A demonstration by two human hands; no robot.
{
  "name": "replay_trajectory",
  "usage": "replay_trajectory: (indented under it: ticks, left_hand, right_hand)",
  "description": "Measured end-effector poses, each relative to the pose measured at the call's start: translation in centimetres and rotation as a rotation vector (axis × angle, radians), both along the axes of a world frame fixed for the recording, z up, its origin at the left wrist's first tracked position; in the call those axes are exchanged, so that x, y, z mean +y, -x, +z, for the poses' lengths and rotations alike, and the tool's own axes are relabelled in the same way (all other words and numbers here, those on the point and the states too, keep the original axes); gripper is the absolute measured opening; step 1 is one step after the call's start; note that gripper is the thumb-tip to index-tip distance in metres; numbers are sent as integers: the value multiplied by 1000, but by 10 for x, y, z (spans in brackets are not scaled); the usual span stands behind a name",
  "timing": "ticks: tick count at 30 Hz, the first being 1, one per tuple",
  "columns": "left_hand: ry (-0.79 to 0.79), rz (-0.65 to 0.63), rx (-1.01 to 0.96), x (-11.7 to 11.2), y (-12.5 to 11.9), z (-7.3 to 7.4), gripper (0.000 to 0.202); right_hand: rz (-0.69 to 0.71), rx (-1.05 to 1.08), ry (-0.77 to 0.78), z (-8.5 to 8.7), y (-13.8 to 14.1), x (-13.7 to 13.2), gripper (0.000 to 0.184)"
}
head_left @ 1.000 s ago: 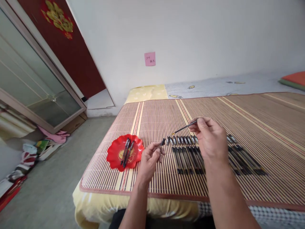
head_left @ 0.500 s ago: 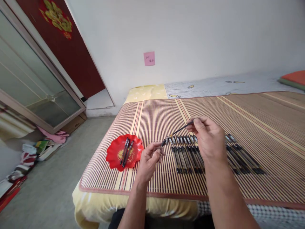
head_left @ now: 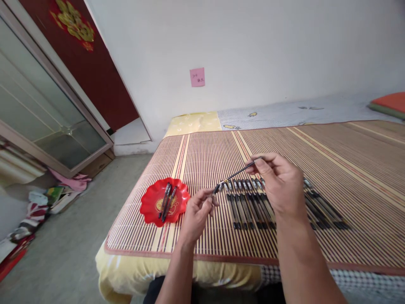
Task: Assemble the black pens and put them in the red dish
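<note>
Above the mat, my left hand (head_left: 200,209) pinches a short black pen cap (head_left: 217,188) between thumb and fingers. My right hand (head_left: 275,179), higher and to the right, grips the far end of a thin black pen (head_left: 238,171). The pen slants down left, its narrow tip close to the cap; whether the two touch I cannot tell. Beneath and beyond my right hand lies a row of several black pens (head_left: 249,207), side by side, partly covered by that hand and forearm. Two more pens (head_left: 167,202) rest in a red scalloped plate (head_left: 147,211) left of my left hand.
A striped bamboo mat (head_left: 209,156) covers the bed, its front edge close to me. At far right sits an orange and green cushion (head_left: 390,103). Left of the bed are the floor (head_left: 79,228), a glass-panelled door (head_left: 47,105) and piled cloths and books (head_left: 60,198).
My right hand has shifted very slightly right. Both hands keep their grips, the pen and cap stay almost in place, and the view has moved a little.
</note>
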State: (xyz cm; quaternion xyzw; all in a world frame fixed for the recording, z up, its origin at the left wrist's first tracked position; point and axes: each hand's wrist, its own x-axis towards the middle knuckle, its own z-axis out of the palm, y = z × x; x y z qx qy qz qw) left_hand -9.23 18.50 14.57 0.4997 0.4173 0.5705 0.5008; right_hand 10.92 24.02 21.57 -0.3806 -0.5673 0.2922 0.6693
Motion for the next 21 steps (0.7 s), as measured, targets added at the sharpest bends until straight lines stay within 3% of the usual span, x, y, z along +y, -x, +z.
replay_trajectory:
  ticks: [5,10,16,21]
  left_hand:
    - [-25,-24,48,0,3,-4,23]
    - [-16,-72,55,-3,2,2,24]
    - [-19,-176,-45,-7,0,11,24]
    - [4,-223,-169,-8,-1,11,24]
  right_hand:
    - [3,-5,1,-1,-3,2,14]
    - [49,5,30,0,-5,1,15]
    - [242,-71,79,1,0,-2,17]
    - [417,-141,136,-1,5,-2,19]
